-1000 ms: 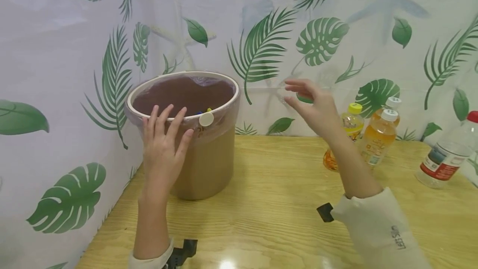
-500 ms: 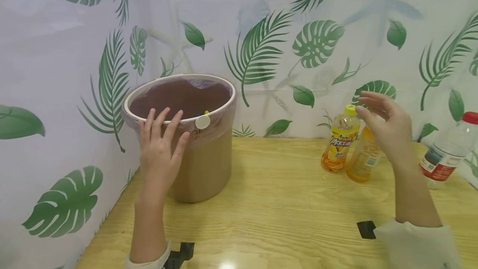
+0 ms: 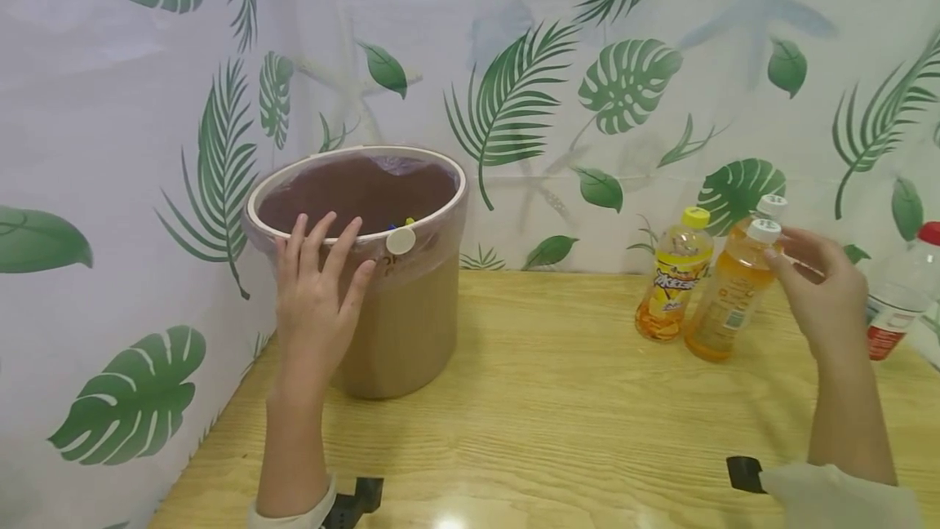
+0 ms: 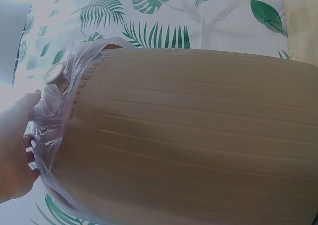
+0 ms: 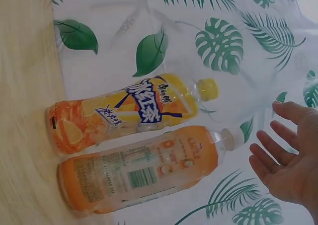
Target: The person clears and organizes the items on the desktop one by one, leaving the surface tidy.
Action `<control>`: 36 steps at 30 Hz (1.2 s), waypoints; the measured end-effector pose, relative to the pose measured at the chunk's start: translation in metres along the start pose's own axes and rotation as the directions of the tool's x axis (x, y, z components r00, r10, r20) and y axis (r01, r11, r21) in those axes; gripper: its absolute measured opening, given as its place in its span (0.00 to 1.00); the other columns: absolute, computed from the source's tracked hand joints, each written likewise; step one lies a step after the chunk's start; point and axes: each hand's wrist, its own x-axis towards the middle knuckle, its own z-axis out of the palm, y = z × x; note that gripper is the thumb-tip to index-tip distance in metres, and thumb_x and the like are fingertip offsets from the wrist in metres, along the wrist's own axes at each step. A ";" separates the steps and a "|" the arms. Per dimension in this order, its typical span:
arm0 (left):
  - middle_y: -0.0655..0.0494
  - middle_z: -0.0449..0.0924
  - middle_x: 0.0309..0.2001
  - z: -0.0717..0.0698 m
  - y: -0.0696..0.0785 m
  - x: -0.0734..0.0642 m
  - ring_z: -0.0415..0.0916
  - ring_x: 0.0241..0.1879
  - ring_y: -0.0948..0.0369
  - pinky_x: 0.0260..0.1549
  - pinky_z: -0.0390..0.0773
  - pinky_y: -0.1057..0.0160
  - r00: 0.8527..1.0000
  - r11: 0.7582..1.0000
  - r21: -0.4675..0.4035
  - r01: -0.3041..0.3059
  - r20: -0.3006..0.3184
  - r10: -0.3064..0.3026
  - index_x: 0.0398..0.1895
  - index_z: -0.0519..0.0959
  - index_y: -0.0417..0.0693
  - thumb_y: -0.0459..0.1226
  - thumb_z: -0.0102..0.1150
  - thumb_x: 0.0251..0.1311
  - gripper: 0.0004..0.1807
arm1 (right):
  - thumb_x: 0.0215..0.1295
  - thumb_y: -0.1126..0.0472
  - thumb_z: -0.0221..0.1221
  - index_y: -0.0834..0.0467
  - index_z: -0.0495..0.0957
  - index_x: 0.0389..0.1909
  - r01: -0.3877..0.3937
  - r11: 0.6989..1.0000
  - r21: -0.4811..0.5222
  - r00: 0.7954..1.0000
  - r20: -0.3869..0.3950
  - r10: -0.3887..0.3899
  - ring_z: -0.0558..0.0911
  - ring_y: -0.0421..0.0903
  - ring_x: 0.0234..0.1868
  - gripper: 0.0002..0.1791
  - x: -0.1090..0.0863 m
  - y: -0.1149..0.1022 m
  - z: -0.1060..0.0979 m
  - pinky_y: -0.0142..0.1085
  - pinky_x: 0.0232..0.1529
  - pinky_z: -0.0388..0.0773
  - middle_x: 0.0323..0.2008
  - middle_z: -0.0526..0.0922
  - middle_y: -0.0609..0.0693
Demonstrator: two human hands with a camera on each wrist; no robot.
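Brown bin [image 3: 407, 325], left fingers [image 3: 316, 246] resting spread on its rim [image 3: 461, 186]; right fingers [image 5: 273, 146] (parted, empty) near white-capped bottles [image 3: 734, 292].

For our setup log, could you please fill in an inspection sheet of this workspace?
Surface: wood-grain table, one bright reflection.
Job's things: lined bin; yellow-capped bottle; two white-capped bottles; red-capped bottle, partly hidden.
Clutter: blue and yellow bits in the bin, too small to identify.
Hands: left hand touches the bin's top; right hand beside the white-capped bottles, contact unclear.
Cables: nothing seen.
Surroundings: leaf-print backdrop.
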 end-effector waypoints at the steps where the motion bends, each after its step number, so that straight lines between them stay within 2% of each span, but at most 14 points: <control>1: 0.46 0.60 0.63 0.000 0.000 0.000 0.42 0.68 0.51 0.65 0.36 0.51 1.000 1.000 0.000 0.001 -0.001 -0.001 0.62 0.68 0.50 0.56 0.34 0.68 0.29 | 0.63 0.49 0.55 0.49 0.64 0.65 -0.025 1.000 -0.009 1.000 0.006 0.025 0.68 0.36 0.56 0.29 0.000 0.005 0.000 0.15 0.47 0.65 0.57 0.70 0.41; 3: 0.46 0.60 0.63 0.000 0.000 -0.001 0.42 0.68 0.51 0.65 0.36 0.51 1.000 1.000 0.001 0.003 -0.002 -0.003 0.62 0.68 0.50 0.56 0.34 0.68 0.29 | 0.63 0.48 0.55 0.50 0.60 0.67 -0.072 0.997 -0.017 0.997 0.018 0.072 0.65 0.40 0.60 0.32 0.002 0.014 0.002 0.21 0.53 0.64 0.62 0.64 0.46; 6: 0.46 0.60 0.63 0.000 -0.001 -0.001 0.42 0.68 0.51 0.65 0.36 0.51 1.000 1.000 0.003 0.006 -0.002 -0.006 0.62 0.69 0.50 0.57 0.33 0.67 0.30 | 0.62 0.46 0.54 0.50 0.55 0.69 -0.132 0.991 -0.029 0.990 0.040 0.133 0.59 0.49 0.65 0.36 0.004 0.027 0.005 0.36 0.60 0.62 0.67 0.56 0.54; 8: 0.46 0.60 0.63 0.000 0.000 -0.001 0.42 0.68 0.51 0.65 0.36 0.51 1.000 1.000 -0.001 0.006 -0.001 -0.006 0.62 0.69 0.50 0.57 0.33 0.67 0.30 | 0.62 0.44 0.54 0.51 0.51 0.71 -0.153 0.987 -0.042 0.986 0.066 0.156 0.56 0.55 0.66 0.39 0.006 0.036 0.007 0.47 0.61 0.61 0.69 0.51 0.56; 12: 0.46 0.60 0.63 -0.001 0.000 0.000 0.42 0.68 0.51 0.65 0.36 0.51 1.000 1.000 0.002 0.006 -0.002 -0.006 0.62 0.68 0.50 0.57 0.33 0.67 0.30 | 0.62 0.43 0.53 0.54 0.43 0.72 -0.180 0.982 -0.049 0.976 0.116 0.184 0.51 0.61 0.66 0.44 0.009 0.052 0.012 0.55 0.60 0.57 0.70 0.45 0.59; 15: 0.46 0.60 0.64 -0.001 0.000 0.000 0.42 0.68 0.51 0.65 0.36 0.51 1.000 1.000 0.007 0.006 0.002 -0.006 0.62 0.68 0.50 0.57 0.32 0.67 0.30 | 0.62 0.44 0.54 0.57 0.40 0.72 -0.194 0.981 -0.029 0.972 0.131 0.196 0.49 0.61 0.67 0.46 0.012 0.062 0.017 0.56 0.61 0.55 0.70 0.44 0.62; 24: 0.47 0.60 0.64 0.000 0.000 0.001 0.42 0.68 0.52 0.65 0.36 0.51 1.000 1.000 0.003 0.004 0.006 -0.004 0.62 0.68 0.51 0.57 0.33 0.68 0.30 | 0.62 0.48 0.55 0.62 0.36 0.70 -0.206 0.978 0.005 0.966 0.161 0.203 0.51 0.67 0.64 0.48 0.015 0.078 0.032 0.56 0.60 0.56 0.67 0.44 0.70; 33: 0.47 0.60 0.63 -0.001 0.000 0.001 0.43 0.68 0.52 0.65 0.37 0.51 1.000 1.000 -0.002 0.006 -0.001 -0.006 0.62 0.69 0.50 0.57 0.33 0.68 0.30 | 0.61 0.47 0.56 0.61 0.38 0.71 -0.219 0.975 -0.022 0.967 0.131 0.220 0.56 0.66 0.63 0.48 0.016 0.082 0.040 0.51 0.59 0.62 0.65 0.50 0.70; 36: 0.46 0.60 0.63 -0.001 -0.001 0.001 0.42 0.68 0.52 0.65 0.37 0.51 1.000 1.000 0.002 0.006 0.004 -0.006 0.62 0.69 0.50 0.57 0.33 0.68 0.30 | 0.61 0.47 0.56 0.61 0.39 0.70 -0.215 0.977 -0.017 0.967 0.138 0.215 0.54 0.66 0.63 0.48 0.016 0.083 0.040 0.54 0.59 0.60 0.66 0.48 0.70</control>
